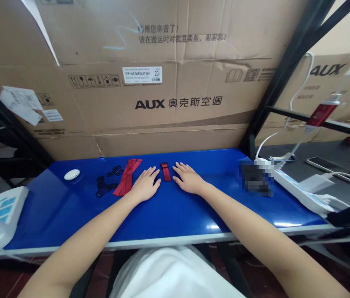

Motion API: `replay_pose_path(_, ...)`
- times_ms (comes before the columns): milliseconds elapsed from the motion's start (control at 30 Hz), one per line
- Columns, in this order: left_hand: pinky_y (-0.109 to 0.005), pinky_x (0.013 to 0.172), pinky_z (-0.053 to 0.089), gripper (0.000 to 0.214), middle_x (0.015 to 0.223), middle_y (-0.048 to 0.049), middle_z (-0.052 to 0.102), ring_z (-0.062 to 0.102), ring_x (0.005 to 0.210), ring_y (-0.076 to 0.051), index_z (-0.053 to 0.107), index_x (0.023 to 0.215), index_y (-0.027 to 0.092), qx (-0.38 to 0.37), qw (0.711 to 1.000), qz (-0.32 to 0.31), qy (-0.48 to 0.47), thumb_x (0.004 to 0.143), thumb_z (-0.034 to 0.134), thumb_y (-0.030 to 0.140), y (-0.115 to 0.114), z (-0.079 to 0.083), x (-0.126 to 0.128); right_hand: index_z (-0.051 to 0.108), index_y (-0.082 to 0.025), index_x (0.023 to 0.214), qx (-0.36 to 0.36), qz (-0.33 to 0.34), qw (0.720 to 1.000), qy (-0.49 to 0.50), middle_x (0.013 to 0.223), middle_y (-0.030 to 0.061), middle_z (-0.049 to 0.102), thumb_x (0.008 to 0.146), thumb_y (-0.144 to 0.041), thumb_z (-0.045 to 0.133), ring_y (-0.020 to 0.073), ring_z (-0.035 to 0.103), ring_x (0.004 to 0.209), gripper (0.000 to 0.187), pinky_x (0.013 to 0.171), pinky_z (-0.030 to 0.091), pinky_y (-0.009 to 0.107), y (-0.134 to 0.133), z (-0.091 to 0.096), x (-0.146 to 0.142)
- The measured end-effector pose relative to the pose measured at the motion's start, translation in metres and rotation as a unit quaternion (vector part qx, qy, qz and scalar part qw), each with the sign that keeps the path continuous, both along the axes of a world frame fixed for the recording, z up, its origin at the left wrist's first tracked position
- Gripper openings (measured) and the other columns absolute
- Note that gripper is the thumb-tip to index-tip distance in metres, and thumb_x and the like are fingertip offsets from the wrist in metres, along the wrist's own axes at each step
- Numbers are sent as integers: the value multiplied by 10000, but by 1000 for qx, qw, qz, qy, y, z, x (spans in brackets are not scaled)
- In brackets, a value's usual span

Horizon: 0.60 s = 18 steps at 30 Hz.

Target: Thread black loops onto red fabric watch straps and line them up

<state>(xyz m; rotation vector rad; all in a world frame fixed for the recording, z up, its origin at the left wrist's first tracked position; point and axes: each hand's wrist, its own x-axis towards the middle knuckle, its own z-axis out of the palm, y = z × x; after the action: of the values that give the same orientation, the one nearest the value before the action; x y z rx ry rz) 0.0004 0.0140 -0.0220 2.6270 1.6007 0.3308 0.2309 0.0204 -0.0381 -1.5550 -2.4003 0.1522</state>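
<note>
My left hand [145,185] rests flat on the blue tabletop with its fingers spread, beside a bundle of red webbing straps [127,178]. My right hand [188,178] lies palm down across from it, fingers apart and holding nothing. Between the two hands sits a short red strap with a black buckle [165,171], touched by neither. Left of the straps are several loose black plastic buckles [103,186], some of them overlapping.
A round white disc [72,174] lies at the back left, with a white power strip [4,215] at the left edge. On the right are a blurred dark object [256,180], another power strip [299,190] and a phone [333,169]. Cardboard [175,120] walls the back.
</note>
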Motion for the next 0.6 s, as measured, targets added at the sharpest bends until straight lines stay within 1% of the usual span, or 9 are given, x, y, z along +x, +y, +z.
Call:
replay_pose_path(400,-444,1192,209,566,1551,-122,341,268,1452,-264,447,1433,134,-1,1000,-3,-3,974,328,444,1,-1,-1,338,-152,1504,-3,0,1000,-2,1596,109,214,971,-509,294,271,158,1485,643,1204,132,437,0,0,0)
replay_pose_path(600,-439,1190,209,563,1551,-120,343,263,1454,-259,444,1433,139,4,1000,-6,-4,976,320,443,2,-3,-1,354,-141,1495,1,2,1000,-2,1589,119,234,970,-496,305,282,180,1479,637,1201,150,451,0,0,0)
